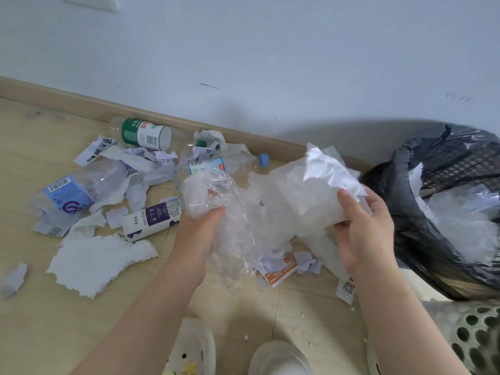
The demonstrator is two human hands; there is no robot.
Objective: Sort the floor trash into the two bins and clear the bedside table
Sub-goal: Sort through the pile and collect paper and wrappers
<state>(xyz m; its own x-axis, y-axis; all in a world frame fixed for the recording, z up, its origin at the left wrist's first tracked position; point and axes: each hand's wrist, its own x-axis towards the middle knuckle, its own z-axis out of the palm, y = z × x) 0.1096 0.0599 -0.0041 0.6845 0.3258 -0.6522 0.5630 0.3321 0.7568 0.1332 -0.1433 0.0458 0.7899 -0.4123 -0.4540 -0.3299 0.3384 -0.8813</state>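
Note:
My left hand (197, 234) grips a crumpled clear plastic wrap (216, 201) above the floor. My right hand (362, 226) pinches a whitish plastic bag (303, 193) by its right edge. The two plastics hang together between my hands. Just to the right stands a basket bin lined with a black bag (422, 239), with clear plastic inside it. On the floor to the left lie a green-label bottle (140, 133), a blue-cap bottle (216, 163), a crushed blue-label bottle (70, 193), a white bottle with a purple label (151, 220), and torn paper.
A ragged white foam sheet (92, 261) lies at the front left. Paper slips and an orange-printed wrapper (278, 272) lie under my hands. A white perforated basket (476, 331) shows at the bottom right. The wall and skirting board run behind the litter. My slippers are at the bottom edge.

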